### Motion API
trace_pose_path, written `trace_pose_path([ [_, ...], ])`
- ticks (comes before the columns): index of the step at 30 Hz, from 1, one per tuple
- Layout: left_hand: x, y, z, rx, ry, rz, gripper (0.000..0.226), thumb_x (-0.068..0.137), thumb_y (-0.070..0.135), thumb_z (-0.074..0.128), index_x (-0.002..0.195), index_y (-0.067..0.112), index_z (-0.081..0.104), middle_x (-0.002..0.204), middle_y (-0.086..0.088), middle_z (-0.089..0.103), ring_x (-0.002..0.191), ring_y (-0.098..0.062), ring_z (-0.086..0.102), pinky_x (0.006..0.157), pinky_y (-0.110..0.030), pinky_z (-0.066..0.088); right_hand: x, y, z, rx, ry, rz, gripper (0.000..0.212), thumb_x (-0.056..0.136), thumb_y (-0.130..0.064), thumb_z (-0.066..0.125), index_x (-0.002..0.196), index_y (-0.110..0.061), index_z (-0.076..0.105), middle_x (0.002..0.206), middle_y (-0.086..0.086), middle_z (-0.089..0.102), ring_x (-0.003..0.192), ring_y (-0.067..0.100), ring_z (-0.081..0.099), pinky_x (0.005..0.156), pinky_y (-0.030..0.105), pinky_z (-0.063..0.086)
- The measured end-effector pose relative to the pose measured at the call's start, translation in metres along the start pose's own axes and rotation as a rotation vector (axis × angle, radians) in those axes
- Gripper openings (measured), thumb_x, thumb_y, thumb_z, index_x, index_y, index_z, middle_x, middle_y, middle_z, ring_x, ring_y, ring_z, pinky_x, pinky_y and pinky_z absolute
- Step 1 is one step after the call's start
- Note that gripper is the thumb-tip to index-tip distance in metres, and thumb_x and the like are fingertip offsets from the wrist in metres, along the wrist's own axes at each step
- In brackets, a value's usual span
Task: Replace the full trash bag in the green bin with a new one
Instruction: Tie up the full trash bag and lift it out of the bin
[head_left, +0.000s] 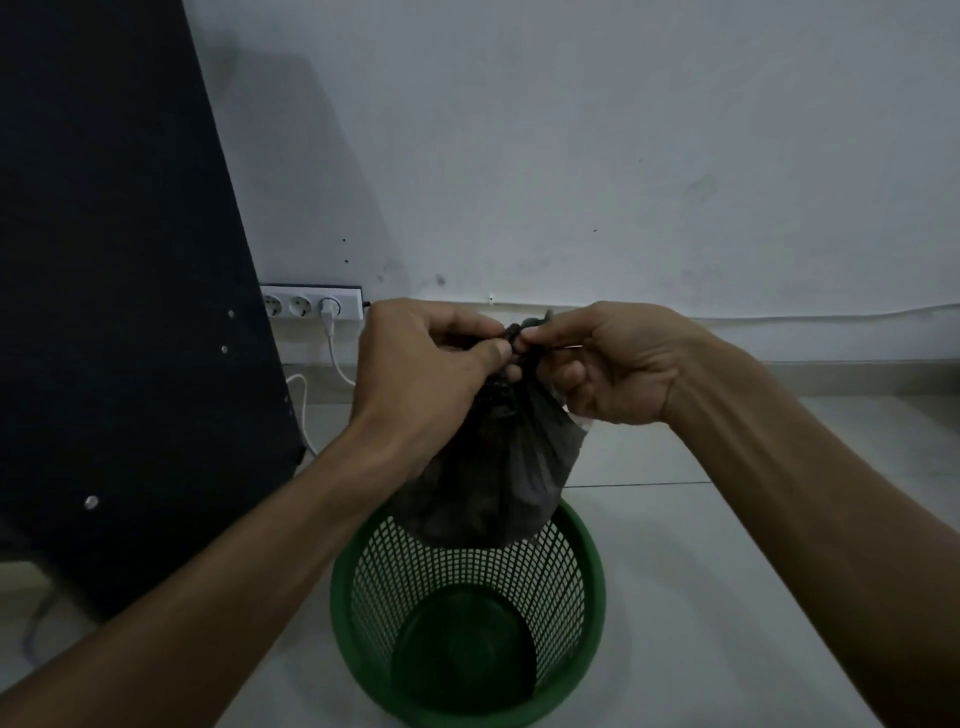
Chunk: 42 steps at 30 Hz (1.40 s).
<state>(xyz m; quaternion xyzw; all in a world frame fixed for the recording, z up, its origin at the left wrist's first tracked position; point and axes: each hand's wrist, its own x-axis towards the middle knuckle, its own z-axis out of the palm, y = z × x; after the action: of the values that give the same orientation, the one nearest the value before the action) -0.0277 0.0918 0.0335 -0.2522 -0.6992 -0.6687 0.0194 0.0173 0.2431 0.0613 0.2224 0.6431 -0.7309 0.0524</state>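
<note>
Item: full trash bag (498, 467), dark thin plastic, gathered at the neck. Location: held in the air directly above the green bin (467, 613), its rounded bottom just over the bin's far rim, apparently clear of it.

Holders: left hand (431, 364) and right hand (608, 364), both above the bin at the bag's neck. Left thumb and forefinger pinch the twisted plastic from one side; right fingertips pinch the other strand. Remaining fingers of both hands are curled. Whether the knot is already closed cannot be told; the twist is small and dark.

Step in hand, as judged: tying off the neck. To do it well, keep both strands taut and pull them apart evenly so the knot seats low against the contents; keep the bag over the bin so anything spilled falls inside. The plastic looks thin, so a sharp tug may tear it.

Bin: mesh-walled, round, standing on pale floor tiles, unlined; its dark base shows. No new bag is in view.

Surroundings, relative to the bin:
- Dark panel (114, 286), behind and to the left, close enough to limit a swing that way.
- White power strip (311, 301) on the wall behind-left, one plug in.
- White cable (306, 410) trailing down beside the panel; a snag risk if the bag goes that way.
</note>
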Motion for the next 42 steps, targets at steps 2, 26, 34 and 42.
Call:
trace_pose_path([
  [2,-0.001,-0.004,0.001,0.037,-0.014,0.042,0.011,0.076,0.000,0.076,0.080,0.010,0.074,0.073,-0.004,0.075,0.062,-0.015,0.073,0.063,-0.027,0.059,0.002,0.001,0.002,0.049,0.004,-0.011,0.017,0.088,-0.012,0.058,0.072,-0.010,0.062,0.055,-0.002,0.049,0.033,0.003,0.039,0.036,0.010,0.028],
  [26,0.011,-0.022,-0.007,0.324,0.084,0.363,0.009,0.079,0.008,0.074,0.085,0.014,0.077,0.075,0.012,0.068,0.074,-0.001,0.065,0.070,-0.016,0.052,-0.004,0.006,0.023,0.194,0.034,-0.031,0.020,0.095,-0.010,0.052,0.077,-0.010,0.061,0.054,-0.001,0.061,0.035,0.003,0.054,0.033,0.011,0.039],
  [34,-0.002,-0.038,0.005,0.385,0.140,0.310,0.030,0.078,0.026,0.076,0.107,0.018,0.073,0.089,0.001,0.053,0.079,0.002,0.050,0.068,-0.002,0.040,-0.008,0.002,0.027,0.245,-0.052,-0.018,0.016,0.092,-0.022,0.056,0.079,-0.014,0.056,0.068,-0.002,0.041,0.037,0.004,0.046,0.033,0.012,0.037],
  [42,0.004,-0.045,0.006,0.190,0.135,0.181,0.024,0.072,0.012,0.077,0.096,0.010,0.076,0.089,0.001,0.060,0.081,-0.009,0.061,0.070,-0.016,0.051,-0.017,0.007,0.031,0.242,-0.122,0.025,0.021,0.095,-0.030,0.053,0.084,-0.013,0.059,0.074,-0.002,0.051,0.034,0.005,0.045,0.037,0.010,0.033],
])
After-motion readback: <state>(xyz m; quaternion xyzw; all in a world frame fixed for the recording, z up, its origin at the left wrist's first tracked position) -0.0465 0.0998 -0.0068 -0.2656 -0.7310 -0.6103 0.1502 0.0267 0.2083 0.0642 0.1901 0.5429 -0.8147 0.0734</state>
